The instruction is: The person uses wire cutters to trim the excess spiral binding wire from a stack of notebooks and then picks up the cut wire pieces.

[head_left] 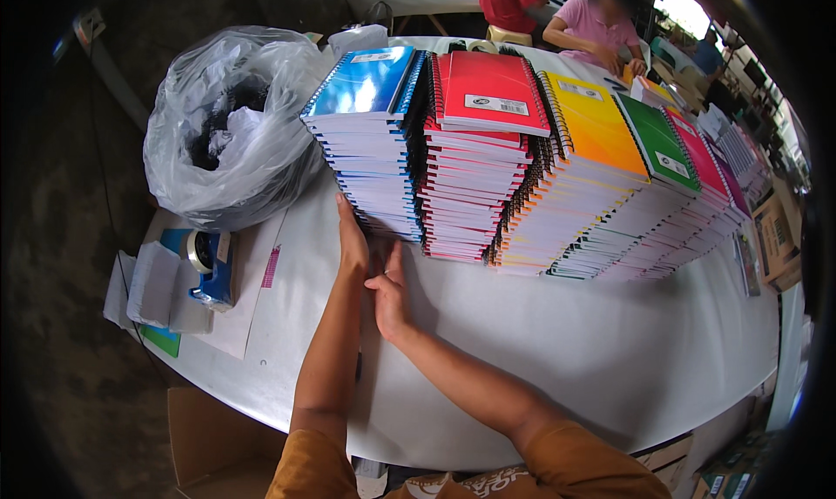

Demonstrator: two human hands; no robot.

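Note:
A tall stack of blue spiral notebooks (366, 155) stands on the table, the leftmost in a row of stacks. My left hand (350, 238) lies along the lower left corner of this stack, fingers stretched upward and held flat. Just in front of the stack's base is my right hand (391, 299), its fingers pointing toward the stack and its thumb out to the left; some fingertips are hard to make out. Neither hand is wrapped round anything. Right beside the blue stack rises a stack of red notebooks (475, 177), its top ones sitting unevenly.
Yellow (592, 142), green (657, 146) and pink notebooks (699, 159) continue the row rightward. A clear plastic bag (261, 177) with crumpled contents sits at left. Below it lie a blue tape dispenser (218, 281) and white bundles (155, 281). People work beyond the table (557, 360).

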